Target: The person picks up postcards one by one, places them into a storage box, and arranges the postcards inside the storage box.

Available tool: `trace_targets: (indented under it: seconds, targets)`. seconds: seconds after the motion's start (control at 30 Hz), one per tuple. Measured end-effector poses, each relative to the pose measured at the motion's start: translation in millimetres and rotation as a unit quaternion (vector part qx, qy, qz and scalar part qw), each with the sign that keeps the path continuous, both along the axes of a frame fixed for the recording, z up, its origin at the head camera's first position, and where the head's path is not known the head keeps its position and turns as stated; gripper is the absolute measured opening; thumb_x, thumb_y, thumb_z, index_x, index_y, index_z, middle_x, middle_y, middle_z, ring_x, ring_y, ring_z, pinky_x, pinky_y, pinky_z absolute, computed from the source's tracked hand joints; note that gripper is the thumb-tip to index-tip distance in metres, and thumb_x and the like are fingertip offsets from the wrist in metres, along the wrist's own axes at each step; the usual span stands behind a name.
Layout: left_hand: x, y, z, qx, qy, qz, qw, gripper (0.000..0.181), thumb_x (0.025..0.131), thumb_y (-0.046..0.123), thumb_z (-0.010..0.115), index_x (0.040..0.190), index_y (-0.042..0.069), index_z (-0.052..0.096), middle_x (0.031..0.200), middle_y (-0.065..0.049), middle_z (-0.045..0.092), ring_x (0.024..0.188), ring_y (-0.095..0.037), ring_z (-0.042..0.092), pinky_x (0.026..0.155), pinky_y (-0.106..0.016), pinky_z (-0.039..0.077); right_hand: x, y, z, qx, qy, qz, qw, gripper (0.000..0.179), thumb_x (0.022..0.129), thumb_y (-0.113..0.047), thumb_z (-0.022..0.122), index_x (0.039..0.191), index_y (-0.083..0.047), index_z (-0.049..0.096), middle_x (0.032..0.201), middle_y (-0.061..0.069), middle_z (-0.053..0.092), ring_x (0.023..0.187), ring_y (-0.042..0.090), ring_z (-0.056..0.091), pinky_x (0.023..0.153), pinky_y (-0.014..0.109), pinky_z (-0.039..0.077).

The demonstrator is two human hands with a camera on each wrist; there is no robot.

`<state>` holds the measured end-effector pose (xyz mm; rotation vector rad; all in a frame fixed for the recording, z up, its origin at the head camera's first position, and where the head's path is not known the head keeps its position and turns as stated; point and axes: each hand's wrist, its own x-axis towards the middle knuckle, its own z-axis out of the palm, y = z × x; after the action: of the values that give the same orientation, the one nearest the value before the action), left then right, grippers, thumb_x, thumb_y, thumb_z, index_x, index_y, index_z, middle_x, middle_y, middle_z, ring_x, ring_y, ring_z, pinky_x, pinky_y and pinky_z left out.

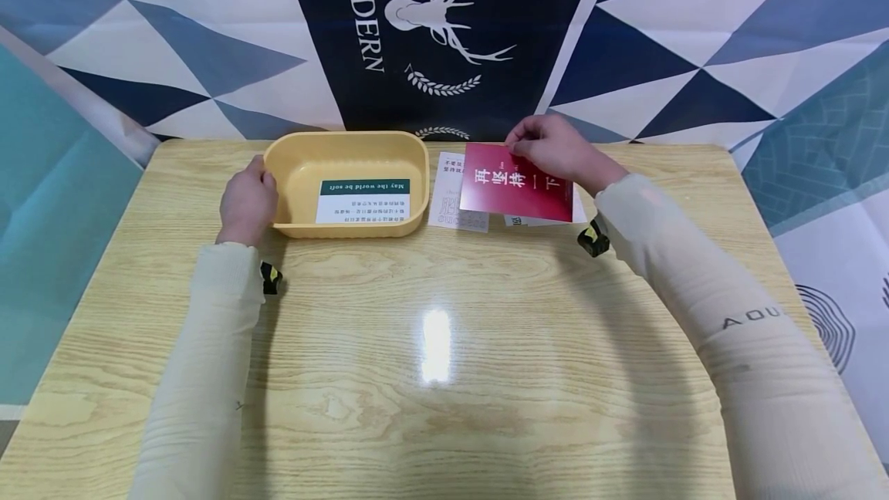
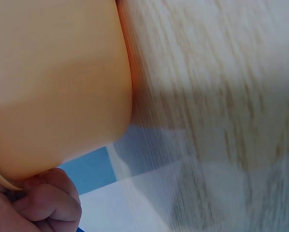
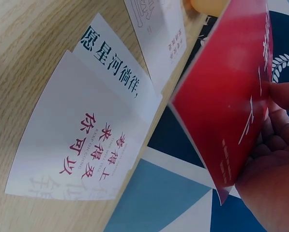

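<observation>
Hands apart: left hand (image 1: 248,201) grips the tub (image 1: 347,231), left of centre, perhaps steadying it; right hand (image 1: 559,150) pinches a red card (image 1: 510,196), right of centre.

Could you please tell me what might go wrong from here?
The right hand holds the red card only near one edge, so it could slip or bend. The loose white cards overlap on the table below it, and a low sweep might scatter them. The left hand grips the yellow basket at one end, so an uneven pull could tilt it and slide the card inside.
</observation>
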<state>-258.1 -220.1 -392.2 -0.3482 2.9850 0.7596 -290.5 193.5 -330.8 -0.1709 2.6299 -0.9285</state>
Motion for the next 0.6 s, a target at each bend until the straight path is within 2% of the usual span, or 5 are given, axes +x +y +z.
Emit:
trace_targets:
  seconds: [0.2,0.47,0.6]
  targets:
    - [0.3,-0.8,0.3,-0.002,0.005,-0.003,1.0000,0.043,0.100,0.018,0.025,0.137,0.003,0.039,0.116,-0.031,0.055,0.100,-0.044,0.054,0.081,-0.055,0.042,-1.1,-3.2,-0.5,0.003,0.004,0.002,1.0000,0.029,0.097,-0.024,0.045,0.116,-0.007,0.059,0.117,0.012,0.055,0.105,0.024,0.046,0.093,0.038,0.039]
    - [1.1,-0.4,0.6,-0.001,0.005,-0.003,1.0000,0.040,0.100,0.018,0.025,0.134,0.002,0.040,0.115,-0.030,0.056,0.098,-0.041,0.054,0.081,-0.053,0.042,-2.0,-7.3,-1.7,0.005,0.011,0.001,0.9999,0.028,0.097,-0.023,0.045,0.115,-0.007,0.060,0.116,0.011,0.055,0.105,0.024,0.047,0.093,0.038,0.040]
    - [0.9,0.2,-0.1,-0.001,0.004,-0.001,1.0000,0.043,0.100,0.018,0.025,0.139,0.003,0.037,0.117,-0.030,0.055,0.098,-0.041,0.054,0.082,-0.053,0.042,-2.1,-9.8,-1.9,0.005,0.011,0.001,0.9999,0.029,0.097,-0.024,0.045,0.115,-0.008,0.060,0.117,0.011,0.055,0.106,0.024,0.046,0.093,0.038,0.041]
